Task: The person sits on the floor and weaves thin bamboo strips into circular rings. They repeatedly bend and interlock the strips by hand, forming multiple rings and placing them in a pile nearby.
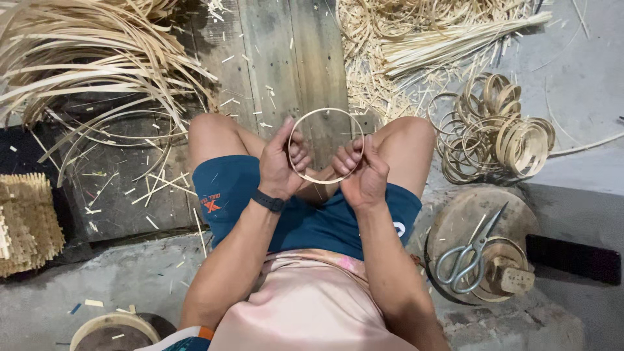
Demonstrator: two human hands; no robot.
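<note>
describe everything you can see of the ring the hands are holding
The ring is a thin hoop bent from a pale, bamboo-like strip, nearly round and closed into a loop. It stands roughly upright in front of the person's knees, over the dark wooden planks. The left hand pinches its left side, thumb against the rim; the right hand grips its lower right edge. Nothing else touches it.

Grey concrete floor (578,78), worn wooden planks (286,58), scattered shavings, dim light

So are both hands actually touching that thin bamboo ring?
Touching. The head view shows the left hand pinching the bamboo ring at its left side, and the right hand gripping its lower right edge.
</note>
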